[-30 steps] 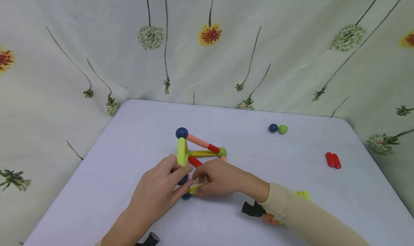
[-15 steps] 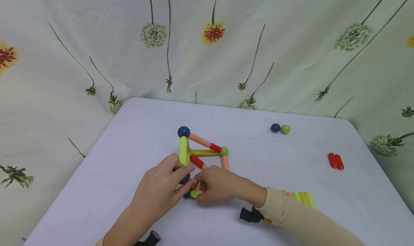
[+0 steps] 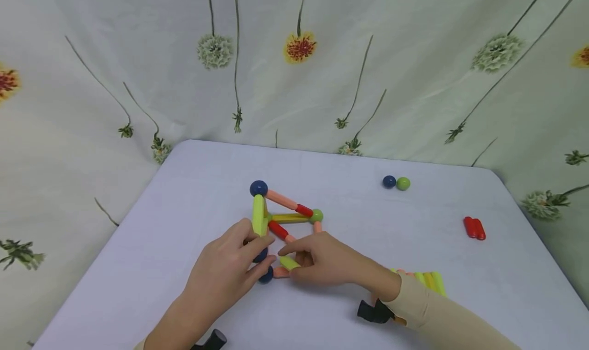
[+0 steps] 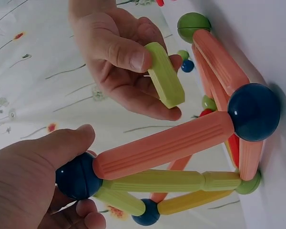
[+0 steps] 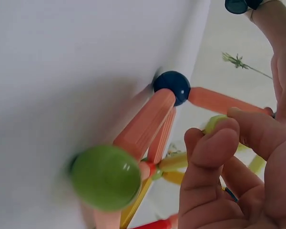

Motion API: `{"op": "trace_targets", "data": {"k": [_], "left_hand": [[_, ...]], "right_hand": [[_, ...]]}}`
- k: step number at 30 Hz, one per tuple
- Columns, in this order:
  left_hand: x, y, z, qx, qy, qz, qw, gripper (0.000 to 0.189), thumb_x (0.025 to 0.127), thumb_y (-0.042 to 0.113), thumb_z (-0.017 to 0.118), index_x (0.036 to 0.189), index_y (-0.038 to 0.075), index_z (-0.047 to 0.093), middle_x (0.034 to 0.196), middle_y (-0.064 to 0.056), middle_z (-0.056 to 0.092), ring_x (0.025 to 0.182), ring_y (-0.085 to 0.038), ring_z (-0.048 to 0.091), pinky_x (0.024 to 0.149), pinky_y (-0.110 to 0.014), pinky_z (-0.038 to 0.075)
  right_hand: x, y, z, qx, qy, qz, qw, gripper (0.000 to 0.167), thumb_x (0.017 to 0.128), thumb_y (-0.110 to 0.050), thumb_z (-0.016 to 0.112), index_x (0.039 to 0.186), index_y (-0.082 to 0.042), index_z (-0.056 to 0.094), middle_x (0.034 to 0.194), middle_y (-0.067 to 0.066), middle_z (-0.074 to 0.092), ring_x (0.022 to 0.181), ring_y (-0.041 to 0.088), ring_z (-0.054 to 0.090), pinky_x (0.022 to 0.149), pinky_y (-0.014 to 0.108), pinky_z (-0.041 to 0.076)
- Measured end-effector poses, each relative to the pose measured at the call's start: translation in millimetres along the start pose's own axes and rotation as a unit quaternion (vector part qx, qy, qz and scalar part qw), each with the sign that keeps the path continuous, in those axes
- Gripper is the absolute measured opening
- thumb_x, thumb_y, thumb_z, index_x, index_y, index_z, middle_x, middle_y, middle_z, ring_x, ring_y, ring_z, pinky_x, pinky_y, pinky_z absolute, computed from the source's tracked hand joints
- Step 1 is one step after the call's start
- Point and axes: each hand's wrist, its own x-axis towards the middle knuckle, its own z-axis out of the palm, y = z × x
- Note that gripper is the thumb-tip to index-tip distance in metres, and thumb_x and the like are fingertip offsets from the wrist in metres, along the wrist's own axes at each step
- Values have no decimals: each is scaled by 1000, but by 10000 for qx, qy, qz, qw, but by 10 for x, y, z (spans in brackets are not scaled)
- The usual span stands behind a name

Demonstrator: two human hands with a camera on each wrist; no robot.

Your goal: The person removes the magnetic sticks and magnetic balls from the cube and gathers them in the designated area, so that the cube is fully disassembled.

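A frame of magnetic sticks and balls stands on the table; its salmon stick (image 4: 164, 143) slopes between two blue balls. My left hand (image 3: 225, 263) grips the raised blue ball (image 4: 78, 176) between thumb and fingers. The other blue ball (image 4: 254, 112) rests on the tabletop. Beside the frame, my right hand (image 3: 326, 260) pinches a short yellow-green stick (image 4: 166, 76) between thumb and fingers, apart from any ball. A green ball (image 5: 106, 177) sits low at a near corner in the right wrist view. My right hand hides part of the frame in the head view.
Loose blue (image 3: 389, 181) and green (image 3: 403, 183) balls lie at the back right of the table (image 3: 207, 160). Two red pieces (image 3: 474, 228) lie farther right. A row of yellow-green and salmon sticks (image 3: 432, 282) is partly behind my right forearm. Flowered cloth (image 3: 414, 84) hangs behind.
My right hand has drawn the yellow-green stick up and right, away from the low blue ball, uncovering a salmon stick there. My left hand keeps its hold.
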Motion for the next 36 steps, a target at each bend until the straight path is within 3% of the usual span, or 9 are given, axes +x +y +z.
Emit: {"op": "trace_targets", "data": {"k": [3, 8, 14, 19, 23, 29, 31, 36], "left_hand": [[6, 8, -2, 37, -40, -63, 10000, 37, 70, 22, 90, 102, 12, 77, 85, 3, 47, 68, -5, 46, 51, -13, 39], [13, 11, 0, 105, -115, -132, 9998, 37, 69, 23, 90, 102, 12, 77, 84, 3, 47, 68, -4, 45, 51, -13, 39], [16, 2, 8, 120, -149, -106, 9998, 39, 68, 22, 90, 103, 11, 77, 83, 4, 45, 67, -4, 43, 49, -13, 37], [19, -2, 17, 134, -85, -38, 9999, 40, 67, 22, 90, 103, 10, 77, 82, 4, 44, 67, -4, 43, 49, -13, 36], [23, 4, 17, 141, -61, 1, 9999, 39, 67, 21, 91, 102, 10, 77, 83, 4, 44, 67, -4, 43, 49, -13, 35], [38, 1, 18, 188, -131, 60, 9997, 39, 67, 22, 90, 102, 10, 77, 83, 4, 44, 68, -4, 42, 49, -13, 35], [37, 3, 14, 199, -184, 24, 9996, 40, 67, 23, 91, 102, 11, 77, 83, 4, 44, 68, -4, 41, 49, -13, 35], [32, -1, 8, 167, -198, 4, 9997, 41, 67, 23, 91, 103, 10, 77, 83, 5, 44, 68, -3, 41, 50, -13, 35]], "right_hand": [[-133, 50, -85, 85, 271, 206, 9994, 37, 88, -19, 74, 124, -17, 67, 63, -6, 50, 54, 8, 46, 51, 21, 36], [-393, 129, -287, 388, 719, 814, 9933, 40, 89, -20, 73, 128, -21, 64, 86, -6, 62, 59, 12, 56, 53, 26, 47], [-774, 338, -650, 438, 1532, 1544, 9751, 40, 92, -18, 69, 130, -25, 60, 91, 3, 62, 61, 20, 59, 53, 31, 50], [-1182, 617, -959, 53, 2352, 2247, 9456, 43, 93, -22, 68, 135, -19, 56, 97, 9, 60, 67, 23, 61, 61, 35, 53], [-1568, 852, -1169, -220, 2849, 2597, 9224, 49, 96, -28, 64, 140, -12, 51, 99, 15, 60, 69, 24, 60, 58, 33, 51], [-2129, 1180, -1397, -308, 3215, 3026, 8968, 55, 99, -32, 56, 144, -3, 44, 105, 22, 62, 69, 23, 60, 60, 34, 51], [-2279, 1279, -1440, -263, 3320, 3293, 8836, 57, 100, -34, 54, 145, -2, 42, 105, 23, 62, 70, 24, 60, 61, 34, 51], [-2575, 1528, -1526, -193, 3402, 3853, 8576, 61, 101, -36, 51, 146, 3, 37, 96, 19, 63, 69, 24, 60, 61, 33, 48]]}}
